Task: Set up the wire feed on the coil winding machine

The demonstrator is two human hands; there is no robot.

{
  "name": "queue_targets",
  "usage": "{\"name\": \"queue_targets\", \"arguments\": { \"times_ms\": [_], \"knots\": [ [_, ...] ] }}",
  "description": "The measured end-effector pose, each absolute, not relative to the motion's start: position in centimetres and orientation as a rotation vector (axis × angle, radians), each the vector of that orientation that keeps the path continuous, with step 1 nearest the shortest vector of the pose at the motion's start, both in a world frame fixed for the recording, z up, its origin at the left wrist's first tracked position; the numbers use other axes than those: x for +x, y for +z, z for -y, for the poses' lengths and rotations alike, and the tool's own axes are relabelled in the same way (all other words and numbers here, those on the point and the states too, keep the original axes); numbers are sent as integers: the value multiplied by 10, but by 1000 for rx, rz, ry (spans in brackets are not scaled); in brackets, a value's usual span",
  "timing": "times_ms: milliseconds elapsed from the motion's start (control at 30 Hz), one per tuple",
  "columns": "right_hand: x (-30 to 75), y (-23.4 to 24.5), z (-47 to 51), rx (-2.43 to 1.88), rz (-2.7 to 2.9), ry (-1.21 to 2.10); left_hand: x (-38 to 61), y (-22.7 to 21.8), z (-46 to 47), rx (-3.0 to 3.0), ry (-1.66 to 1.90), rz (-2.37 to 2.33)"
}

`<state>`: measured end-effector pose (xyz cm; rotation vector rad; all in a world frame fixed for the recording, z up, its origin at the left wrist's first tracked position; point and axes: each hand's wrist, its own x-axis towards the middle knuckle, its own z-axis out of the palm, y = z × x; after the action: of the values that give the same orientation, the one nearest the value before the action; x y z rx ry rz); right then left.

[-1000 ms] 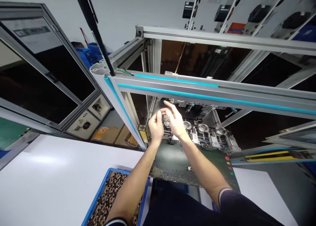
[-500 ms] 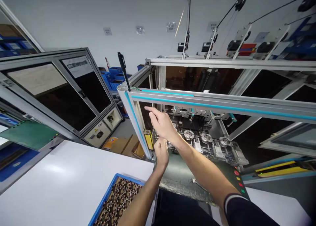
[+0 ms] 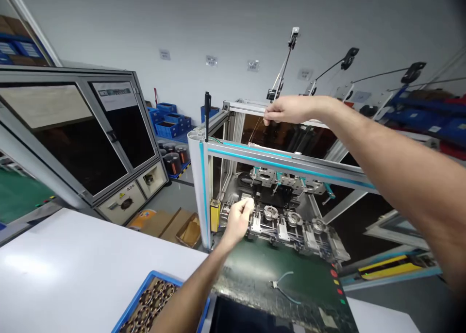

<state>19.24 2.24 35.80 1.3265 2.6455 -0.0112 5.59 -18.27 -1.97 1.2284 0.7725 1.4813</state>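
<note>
Blue tray (image 3: 128,309) of copper coils (image 3: 153,298)

Bright even light, table glare, warped edges

The winding machine's frame (image 3: 280,160) stands ahead of the person, with a row of round fixtures (image 3: 287,219) inside it, under the front rail. The left hand (image 3: 238,219) is at the leftmost end of that row; the right hand (image 3: 287,110) is up at the top rear rail, well above it. In front of the fixtures lies a mat (image 3: 291,279) with cutters (image 3: 282,284) on it. Left of the machine stands a cabinet with windows (image 3: 83,139). Nearest the person, on the table (image 3: 73,270), sits a tray of coils (image 3: 153,304). Crates (image 3: 169,122) are stacked behind, against the wall.
</note>
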Motion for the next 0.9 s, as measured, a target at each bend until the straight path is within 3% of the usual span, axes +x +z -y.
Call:
{"name": "queue_targets", "arguments": {
  "times_ms": [200, 333, 533, 667, 800, 900],
  "knots": [
    [170, 286, -90, 1258, -2511, -168, 49, 15, 80, 1375, 1836, -1067],
    [135, 236, -87, 1079, -2479, -506, 42, 39, 33, 1611, 1963, -1028],
    [130, 242, -86, 932, -2772, -530, 11, 53, 131, 1696, 1992, -1145],
    [149, 263, -79, 822, -2984, -1097, -34, 127, 201, 1941, 2124, -1418],
    [153, 269, -70, 864, -3125, -1518, -48, 233, 138, 2202, 1605, -1853],
    [145, 267, -67, 1056, -3423, -1522, -34, 283, 44, 2229, 1179, -2109]
  ]
}}
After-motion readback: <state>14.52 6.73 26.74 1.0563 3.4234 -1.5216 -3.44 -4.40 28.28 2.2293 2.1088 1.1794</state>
